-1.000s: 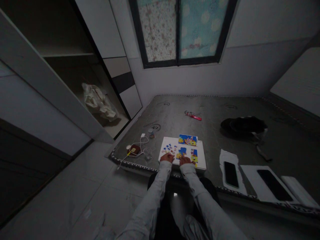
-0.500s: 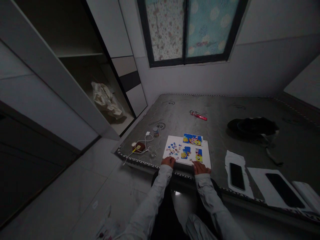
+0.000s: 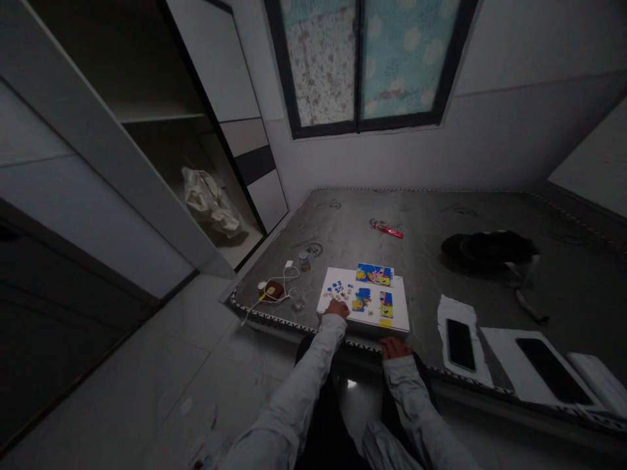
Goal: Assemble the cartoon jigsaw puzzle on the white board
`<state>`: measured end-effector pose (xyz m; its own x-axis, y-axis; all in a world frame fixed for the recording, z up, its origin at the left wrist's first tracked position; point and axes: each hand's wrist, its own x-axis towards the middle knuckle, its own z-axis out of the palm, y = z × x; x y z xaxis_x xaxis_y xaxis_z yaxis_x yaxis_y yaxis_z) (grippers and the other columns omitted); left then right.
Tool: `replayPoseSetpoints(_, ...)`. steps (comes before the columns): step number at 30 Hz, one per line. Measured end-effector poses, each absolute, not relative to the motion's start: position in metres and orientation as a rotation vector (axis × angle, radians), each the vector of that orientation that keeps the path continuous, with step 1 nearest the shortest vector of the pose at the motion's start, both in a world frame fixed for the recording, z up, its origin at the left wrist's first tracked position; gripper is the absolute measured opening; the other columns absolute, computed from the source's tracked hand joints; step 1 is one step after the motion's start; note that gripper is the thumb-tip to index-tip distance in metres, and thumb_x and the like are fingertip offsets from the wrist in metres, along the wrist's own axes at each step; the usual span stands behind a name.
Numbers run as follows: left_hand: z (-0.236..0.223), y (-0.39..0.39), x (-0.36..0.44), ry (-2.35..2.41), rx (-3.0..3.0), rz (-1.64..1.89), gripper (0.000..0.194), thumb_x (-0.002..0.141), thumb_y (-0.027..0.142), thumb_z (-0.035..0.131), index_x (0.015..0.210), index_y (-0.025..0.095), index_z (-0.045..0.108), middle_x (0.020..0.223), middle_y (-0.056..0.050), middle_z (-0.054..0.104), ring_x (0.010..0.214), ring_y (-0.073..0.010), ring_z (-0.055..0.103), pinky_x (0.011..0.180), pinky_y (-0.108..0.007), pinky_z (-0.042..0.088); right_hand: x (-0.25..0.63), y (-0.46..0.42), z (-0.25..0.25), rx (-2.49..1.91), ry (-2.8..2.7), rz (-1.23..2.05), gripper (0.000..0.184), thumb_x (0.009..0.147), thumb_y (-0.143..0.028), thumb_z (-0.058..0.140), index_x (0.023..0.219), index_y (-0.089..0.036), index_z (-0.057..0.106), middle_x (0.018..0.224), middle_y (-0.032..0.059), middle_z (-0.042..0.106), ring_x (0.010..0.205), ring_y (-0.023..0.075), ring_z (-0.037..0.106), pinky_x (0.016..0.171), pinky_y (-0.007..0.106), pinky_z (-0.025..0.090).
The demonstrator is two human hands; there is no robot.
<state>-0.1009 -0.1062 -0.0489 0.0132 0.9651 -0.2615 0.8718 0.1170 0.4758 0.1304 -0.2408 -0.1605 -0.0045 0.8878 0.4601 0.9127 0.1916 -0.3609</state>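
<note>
The white board (image 3: 399,320) is laid flat at the mattress (image 3: 441,222) edge, within reach. The left hand (image 3: 336,307) is rested on it beside loose puzzle pieces (image 3: 337,288); the right hand (image 3: 393,347) is pressed against its near edge, apparently steadying it; neither grip can be made out

Dim bedroom: bare mattress (image 3: 441,215), wardrobe (image 3: 98,150), curtained window (image 3: 362,59).
</note>
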Motion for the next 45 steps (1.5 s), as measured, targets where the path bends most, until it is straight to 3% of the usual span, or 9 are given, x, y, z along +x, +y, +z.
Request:
replayPoseSetpoints(7, -0.049, -0.119, -0.099, 1.848, 1.754, 0.381, 0.026, 0.089, 0.023, 0.069, 0.114, 0.025, 0.074, 0.110, -0.007, 0.077, 0.104, -0.0222, 0.070, 0.090, -0.031, 0.050, 0.135, -0.243, -0.156, -1.709, -1.860, 0.008, 0.031, 0.089, -0.013, 0.047, 0.098, -0.025, 0.075, 0.100, 0.0051, 0.077, 0.096, 0.0225, 0.066, 0.086, 0.039, 0.036)
replayPoseSetpoints(11, -0.044, -0.128, -0.098, 1.824, 1.737, 0.693, 0.021, 0.091, 0.020, 0.064, 0.105, 0.023, 0.078, 0.107, -0.006, 0.078, 0.104, -0.0194, 0.071, 0.096, -0.029, 0.050, 0.134, -0.240, -0.156, -1.739, -1.806, 0.012, 0.032, 0.087, -0.012, 0.047, 0.093, -0.026, 0.075, 0.099, 0.0061, 0.077, 0.095, 0.0226, 0.067, 0.085, 0.039, 0.035)
replayPoseSetpoints(17, -0.023, -0.138, -0.101, 1.617, 1.497, 1.092, 0.020, 0.087, 0.031, 0.070, 0.101, 0.021, 0.080, 0.101, -0.005, 0.082, 0.095, -0.0191, 0.076, 0.095, -0.031, 0.057, 0.135, -0.236, -0.157, -1.717, -1.745, 0.009, 0.029, 0.088, -0.018, 0.046, 0.091, -0.023, 0.074, 0.095, 0.0070, 0.076, 0.092, 0.0237, 0.067, 0.083, 0.039, 0.036)
replayPoseSetpoints(23, 0.001, -0.148, -0.111, 1.571, 1.406, 1.127, 0.029, 0.091, 0.037, 0.065, 0.107, 0.019, 0.080, 0.106, -0.010, 0.082, 0.096, -0.0222, 0.077, 0.089, -0.036, 0.062, 0.136, -0.239, -0.153, -1.673, -1.725, -0.026, 0.027, 0.088, -0.020, 0.047, 0.089, -0.024, 0.073, 0.092, 0.0054, 0.075, 0.090, 0.0213, 0.064, 0.082, 0.037, 0.035)
replayPoseSetpoints(33, 0.018, -0.159, -0.126, 1.481, 1.525, 1.181, 0.027, 0.092, 0.026, 0.062, 0.112, 0.014, 0.076, 0.114, -0.011, 0.079, 0.097, -0.0189, 0.074, 0.094, -0.030, 0.057, 0.138, -0.238, -0.159, -1.609, -1.702, -0.068, 0.027, 0.086, -0.021, 0.047, 0.086, -0.023, 0.074, 0.091, 0.0064, 0.076, 0.087, 0.0212, 0.066, 0.080, 0.036, 0.036)
replayPoseSetpoints(41, 0.025, -0.165, -0.128, 1.589, 1.452, 1.223, 0.029, 0.087, 0.024, 0.064, 0.112, 0.018, 0.077, 0.095, -0.006, 0.081, 0.093, -0.0202, 0.075, 0.093, -0.033, 0.057, 0.137, -0.237, -0.158, -1.598, -1.680, -0.049, 0.023, 0.083, -0.022, 0.049, 0.082, -0.025, 0.072, 0.085, 0.0055, 0.076, 0.085, 0.0221, 0.067, 0.079, 0.037, 0.035)
replayPoseSetpoints(45, 0.026, -0.165, -0.130, 1.573, 1.452, 1.216, 0.032, 0.086, 0.024, 0.066, 0.117, 0.020, 0.076, 0.097, -0.006, 0.081, 0.094, -0.0201, 0.075, 0.093, -0.032, 0.057, 0.137, -0.237, -0.158, -1.604, -1.673, -0.040, 0.025, 0.084, -0.025, 0.048, 0.082, -0.026, 0.073, 0.088, 0.0060, 0.077, 0.085, 0.0233, 0.067, 0.078, 0.039, 0.035)
